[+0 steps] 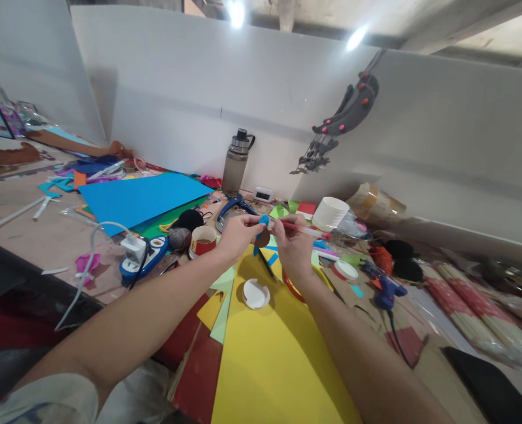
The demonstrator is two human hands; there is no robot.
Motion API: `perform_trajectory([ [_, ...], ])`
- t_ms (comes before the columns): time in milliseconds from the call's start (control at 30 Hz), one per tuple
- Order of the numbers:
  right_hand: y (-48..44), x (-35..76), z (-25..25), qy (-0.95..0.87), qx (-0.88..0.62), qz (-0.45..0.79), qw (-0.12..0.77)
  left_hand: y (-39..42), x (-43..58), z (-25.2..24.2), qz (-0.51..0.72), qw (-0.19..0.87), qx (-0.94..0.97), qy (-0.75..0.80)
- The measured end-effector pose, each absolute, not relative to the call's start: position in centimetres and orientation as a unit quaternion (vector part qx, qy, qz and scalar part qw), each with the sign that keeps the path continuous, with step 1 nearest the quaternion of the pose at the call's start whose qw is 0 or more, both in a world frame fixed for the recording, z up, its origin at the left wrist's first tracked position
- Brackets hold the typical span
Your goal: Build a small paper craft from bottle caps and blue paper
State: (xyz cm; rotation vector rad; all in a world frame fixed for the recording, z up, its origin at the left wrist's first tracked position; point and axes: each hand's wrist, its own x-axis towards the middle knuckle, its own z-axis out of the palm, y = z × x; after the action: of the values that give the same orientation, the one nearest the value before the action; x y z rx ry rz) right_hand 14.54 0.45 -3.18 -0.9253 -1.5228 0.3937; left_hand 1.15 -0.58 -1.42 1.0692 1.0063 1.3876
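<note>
Pinched in the fingers of my left hand is a small blue and brown paper piece, with a blue top and a brown round part below. My right hand grips a slim red pen-like stick, its tip close to the paper piece. Both hands are closed and near each other above yellow card. A white paper disc with a cut edge lies on the card, nearer to me. Behind the right wrist a yellow and red ring is partly hidden.
Left are blue card, a power strip with a white cable, and a paper cup. A bottle stands behind. Right are a glue gun, stacked white cups and wrapped stick bundles. A grey decoration hangs above.
</note>
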Motion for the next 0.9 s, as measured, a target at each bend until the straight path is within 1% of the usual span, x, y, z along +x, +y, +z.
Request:
perform_trajectory([
  [433, 0.12, 14.48, -2.89, -0.683, -0.406, 0.125, 0.595, -0.67, 1.21, -1.47, 0.575, 0.526, 0.466, 0.418],
  [900, -0.12, 14.42, -2.68, -0.686, -0.413, 0.111, 0.588, -0.54, 1.13, -1.67, 0.576, 0.536, 0.465, 0.407],
])
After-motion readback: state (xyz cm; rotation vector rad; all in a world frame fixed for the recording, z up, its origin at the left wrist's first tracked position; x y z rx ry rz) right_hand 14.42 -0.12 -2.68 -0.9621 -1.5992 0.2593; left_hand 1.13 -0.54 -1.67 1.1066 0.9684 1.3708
